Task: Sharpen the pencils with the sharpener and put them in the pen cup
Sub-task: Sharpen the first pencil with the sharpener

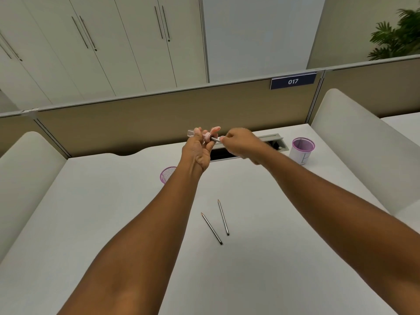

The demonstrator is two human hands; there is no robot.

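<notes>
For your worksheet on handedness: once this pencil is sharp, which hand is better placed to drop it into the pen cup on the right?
Probably the right hand: it already pinches the pencil and is nearer that pen cup; the left hand holds the sharpener.

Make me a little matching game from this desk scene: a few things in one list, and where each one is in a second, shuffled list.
Things:
1. sharpener
2. two loose pencils
3. purple mesh cup
4. sign reading 017

Places:
A. lying on the desk between the forearms
B. on top of the partition at the back
C. held in the left hand, with a pencil pushed in by the right hand
D. standing at the far right of the desk

Pairs: 1-C, 2-A, 3-D, 4-B
</notes>
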